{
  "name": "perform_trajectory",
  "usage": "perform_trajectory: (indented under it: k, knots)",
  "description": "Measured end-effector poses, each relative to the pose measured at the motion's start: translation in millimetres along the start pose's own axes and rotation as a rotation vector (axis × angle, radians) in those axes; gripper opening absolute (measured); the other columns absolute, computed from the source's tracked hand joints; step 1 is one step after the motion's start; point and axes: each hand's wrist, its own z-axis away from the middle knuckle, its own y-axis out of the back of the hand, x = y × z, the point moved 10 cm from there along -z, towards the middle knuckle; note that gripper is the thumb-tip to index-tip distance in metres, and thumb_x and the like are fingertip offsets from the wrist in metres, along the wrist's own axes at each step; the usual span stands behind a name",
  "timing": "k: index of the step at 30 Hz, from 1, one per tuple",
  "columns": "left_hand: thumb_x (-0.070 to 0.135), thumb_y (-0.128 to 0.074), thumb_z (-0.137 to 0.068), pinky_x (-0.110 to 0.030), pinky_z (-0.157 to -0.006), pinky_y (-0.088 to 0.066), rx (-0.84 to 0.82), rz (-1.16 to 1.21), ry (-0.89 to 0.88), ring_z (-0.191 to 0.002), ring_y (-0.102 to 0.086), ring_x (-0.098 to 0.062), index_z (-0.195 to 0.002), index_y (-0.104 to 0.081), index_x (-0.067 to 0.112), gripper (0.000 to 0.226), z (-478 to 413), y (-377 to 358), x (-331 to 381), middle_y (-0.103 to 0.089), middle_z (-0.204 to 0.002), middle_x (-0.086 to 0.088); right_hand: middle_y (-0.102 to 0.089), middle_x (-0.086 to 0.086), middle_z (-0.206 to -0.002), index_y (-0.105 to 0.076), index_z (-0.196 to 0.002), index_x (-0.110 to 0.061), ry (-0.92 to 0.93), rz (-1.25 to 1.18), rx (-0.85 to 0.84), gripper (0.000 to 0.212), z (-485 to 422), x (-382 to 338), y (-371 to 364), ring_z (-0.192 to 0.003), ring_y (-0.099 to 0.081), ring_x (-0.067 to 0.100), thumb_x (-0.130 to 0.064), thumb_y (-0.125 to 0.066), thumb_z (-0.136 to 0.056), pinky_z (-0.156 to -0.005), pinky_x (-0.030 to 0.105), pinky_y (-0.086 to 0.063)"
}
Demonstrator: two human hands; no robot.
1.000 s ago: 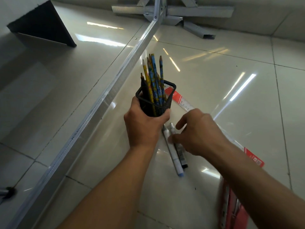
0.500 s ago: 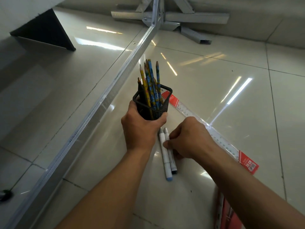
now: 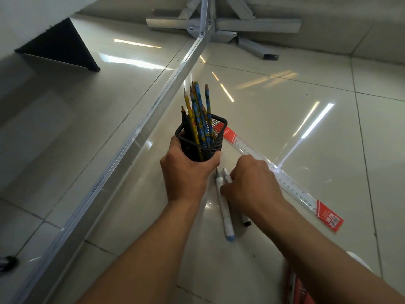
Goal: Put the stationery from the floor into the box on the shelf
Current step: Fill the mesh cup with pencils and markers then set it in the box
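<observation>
**Cup in One Hand, Markers Under the Other**

Noted at far left a metal shelf rail (image 3: 131, 143) slanting across the glossy tiled floor (image 3: 285, 106). Could not make out the box itself.

Held the black mesh cup (image 3: 203, 145) in the left hand (image 3: 186, 172), fingers and thumb wrapped round its lower half, apparently clear of the floor. Carried a bunch of pencils (image 3: 199, 110) loose inside it, points up. Judged that load light but top-heavy. Took the wire walls for stiff enough to squeeze, yet liable to spill pencils if tipped. Thought it best kept upright and gripped low, as here.

Just right of the cup, bent the right hand (image 3: 252, 183) down over two markers (image 3: 225, 216) lying side by side on the floor. Curled the fingers round their upper ends and set the thumb against the blue-capped barrel. Could not see the fingertips under the knuckles. Reckoned the markers light, rigid and smooth, apt to roll on slick tile and slide apart. Favoured pinching both together near mid-barrel before dropping them into the cup.

Further right, saw a long clear ruler (image 3: 293, 185) flat on the floor in a sleeve with red ends, touched by neither hand. Expected it thin, springy and awkward to lift off the tile. Would lever it up at one end rather than grab mid-span.

At bottom right, glimpsed a red pack (image 3: 299, 290) partly behind the forearm. Could not tell its contents.
</observation>
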Motion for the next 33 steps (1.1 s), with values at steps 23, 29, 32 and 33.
perform_trajectory:
  k: [23,29,32,33]
  knots:
    - [0.032,-0.096,-0.061,0.001,-0.081,-0.049,0.006,0.015,0.034,-0.109,-0.068,-0.004,-0.129,-0.064,0.020,0.076,-1,-1,-8,-0.073,-0.120,0.009,-0.075,0.000,-0.098,-0.078,-0.103,-0.016,0.509,-0.154,0.386,0.015,-9,-86,106,-0.096,-0.069,0.017,-0.027,-0.073,-0.094,-0.083,0.038,-0.061]
    - [0.034,-0.095,-0.062,-0.005,-0.086,-0.052,0.009,0.016,0.022,-0.109,-0.070,-0.006,-0.129,-0.064,0.019,0.075,0,-1,-8,-0.073,-0.119,0.008,-0.073,-0.001,-0.097,-0.079,-0.103,-0.018,0.493,-0.137,0.433,0.021,-16,-86,103,-0.091,-0.066,0.015,-0.035,-0.072,-0.092,-0.072,0.028,-0.054]
    - [0.035,-0.096,-0.062,-0.009,-0.087,-0.054,0.008,0.013,0.020,-0.110,-0.070,-0.007,-0.129,-0.064,0.019,0.076,0,-1,-8,-0.073,-0.121,0.007,-0.069,-0.005,-0.089,-0.079,-0.095,-0.019,0.448,-0.200,0.413,0.016,-23,-82,103,-0.077,-0.063,0.007,-0.033,-0.075,-0.090,-0.058,0.013,-0.042]
    - [0.035,-0.096,-0.062,-0.009,-0.087,-0.054,0.009,0.012,0.019,-0.110,-0.069,-0.007,-0.129,-0.064,0.019,0.076,-1,-1,-8,-0.073,-0.121,0.008,-0.069,-0.005,-0.086,-0.079,-0.093,-0.018,0.435,-0.204,0.414,0.015,-25,-79,103,-0.074,-0.062,0.005,-0.032,-0.076,-0.090,-0.057,0.011,-0.040]
